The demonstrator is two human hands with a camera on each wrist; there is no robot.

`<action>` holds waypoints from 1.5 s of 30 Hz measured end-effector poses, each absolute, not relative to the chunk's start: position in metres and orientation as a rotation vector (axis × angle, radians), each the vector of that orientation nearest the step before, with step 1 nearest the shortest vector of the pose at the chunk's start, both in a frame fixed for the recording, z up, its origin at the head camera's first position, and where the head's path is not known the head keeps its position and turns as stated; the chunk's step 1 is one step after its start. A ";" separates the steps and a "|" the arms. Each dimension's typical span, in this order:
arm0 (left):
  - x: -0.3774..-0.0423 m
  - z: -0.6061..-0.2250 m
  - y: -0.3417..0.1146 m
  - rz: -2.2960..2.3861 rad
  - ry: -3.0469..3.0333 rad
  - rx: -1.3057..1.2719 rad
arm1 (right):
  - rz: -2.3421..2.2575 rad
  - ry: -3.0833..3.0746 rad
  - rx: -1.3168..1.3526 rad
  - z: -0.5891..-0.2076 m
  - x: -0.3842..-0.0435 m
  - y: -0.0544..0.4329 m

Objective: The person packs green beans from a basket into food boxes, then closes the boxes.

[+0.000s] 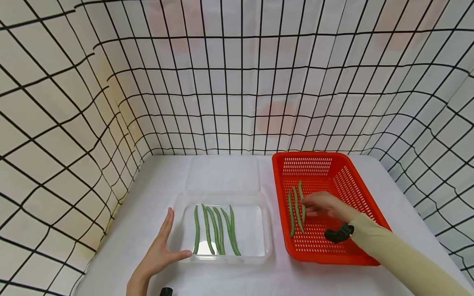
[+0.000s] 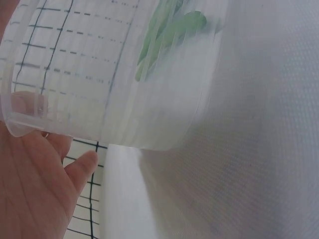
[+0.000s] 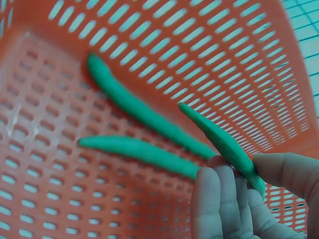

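Green bean (image 3: 224,144), slim w/ taper.

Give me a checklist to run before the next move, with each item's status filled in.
1. Slender green bean pinched by the right hand: ok.
2. Bean clear of the red perforated plastic basket: not ok, it is within the walls.
3. Clear rectangular plastic container uncovered: ok, its flat translucent plastic lid lies behind.
4. Room inside: ok, bare floor right of the six green beans.
5. Container firmly steadied by the left hand: cannot tell.
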State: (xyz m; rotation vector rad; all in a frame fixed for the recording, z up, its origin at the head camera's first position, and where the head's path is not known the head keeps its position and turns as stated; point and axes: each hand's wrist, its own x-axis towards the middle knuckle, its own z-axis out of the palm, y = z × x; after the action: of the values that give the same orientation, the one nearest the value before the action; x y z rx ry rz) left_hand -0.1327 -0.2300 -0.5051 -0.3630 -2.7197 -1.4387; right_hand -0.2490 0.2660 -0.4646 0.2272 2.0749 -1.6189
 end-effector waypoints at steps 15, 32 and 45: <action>-0.132 -0.505 -0.230 -1.466 -2.708 -0.370 | -1.686 2.058 0.107 -0.425 -0.239 0.229; -0.132 -0.504 -0.229 -1.445 -2.717 -0.348 | -1.527 1.933 -0.186 -0.421 -0.228 0.131; -0.131 -0.506 -0.229 -1.440 -2.707 -0.376 | -1.419 1.945 -0.162 -0.443 -0.216 0.093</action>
State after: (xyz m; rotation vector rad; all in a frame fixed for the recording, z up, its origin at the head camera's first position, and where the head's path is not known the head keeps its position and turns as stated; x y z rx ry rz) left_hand -0.1313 -0.2292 -0.5061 -0.3756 -2.7066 -1.4401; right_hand -0.2155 0.0932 -0.4429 -0.1622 1.9454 -1.4189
